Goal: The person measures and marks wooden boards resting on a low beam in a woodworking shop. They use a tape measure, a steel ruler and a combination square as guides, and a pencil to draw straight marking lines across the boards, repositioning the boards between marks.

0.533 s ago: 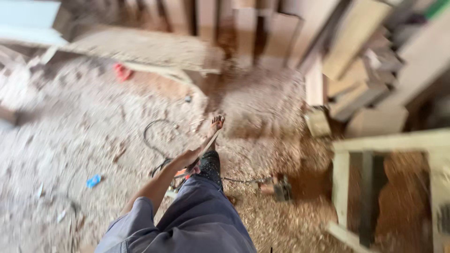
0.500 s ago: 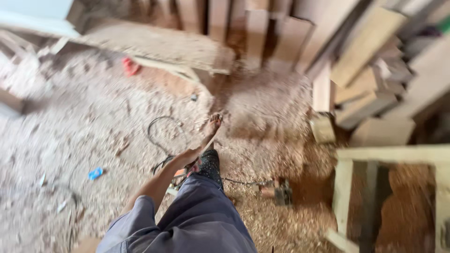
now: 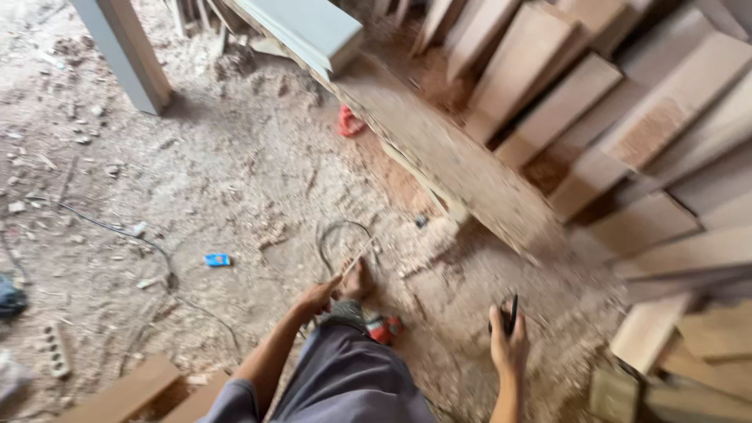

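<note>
My left hand (image 3: pixel 319 298) reaches down to the sawdust floor beside my foot (image 3: pixel 356 282). Its fingers are closed around a thin pale cord (image 3: pixel 362 254) that joins a dark cable loop (image 3: pixel 335 232) lying on the floor. My right hand (image 3: pixel 509 345) hangs lower right, closed on a small dark object (image 3: pixel 507 315); blur hides what it is. My grey trouser leg (image 3: pixel 345 380) fills the bottom centre, with a red sandal (image 3: pixel 385 329) beside it.
A long dusty plank (image 3: pixel 462 168) runs diagonally across the floor, with stacked boards (image 3: pixel 627 117) leaning at the right. A grey post (image 3: pixel 129 55) stands upper left. A power strip (image 3: pixel 55 348), a black cable (image 3: pixel 125 235), a blue scrap (image 3: pixel 217 260) and a red item (image 3: pixel 350 123) lie about.
The view has swung left and tilted. My right hand with the dark object has come into view. My left hand stays low by the cable loop.
</note>
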A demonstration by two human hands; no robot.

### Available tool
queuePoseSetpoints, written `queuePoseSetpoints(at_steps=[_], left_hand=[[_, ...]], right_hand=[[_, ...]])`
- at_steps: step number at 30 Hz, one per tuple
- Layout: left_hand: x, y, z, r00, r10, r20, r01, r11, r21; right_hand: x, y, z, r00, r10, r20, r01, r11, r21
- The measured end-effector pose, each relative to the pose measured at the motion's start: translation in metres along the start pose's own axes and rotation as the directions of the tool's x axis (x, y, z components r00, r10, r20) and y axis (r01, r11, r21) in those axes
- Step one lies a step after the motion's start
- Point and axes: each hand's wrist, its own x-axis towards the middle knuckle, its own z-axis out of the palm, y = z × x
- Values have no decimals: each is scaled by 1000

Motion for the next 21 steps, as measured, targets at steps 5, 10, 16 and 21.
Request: queuePoseSetpoints(at_steps=[5, 10, 16, 21], left_hand=[[49, 55, -130, 980, 179, -86, -195, 952, -237], [64, 82, -204, 913, 230, -338, -337, 892, -301], [85, 95, -250, 875, 143, -462, -271, 937, -223], [130, 139, -290, 860, 166, -483, -291, 936, -196]], right_hand=[[99, -222, 148, 947, -217, 239, 262, 948, -179], [152, -347, 241, 844, -465, 268, 514, 844, -155], [224, -423, 293, 890, -304, 341, 414, 851, -323], [270, -453, 323, 902, -350, 252, 419, 851, -318]])
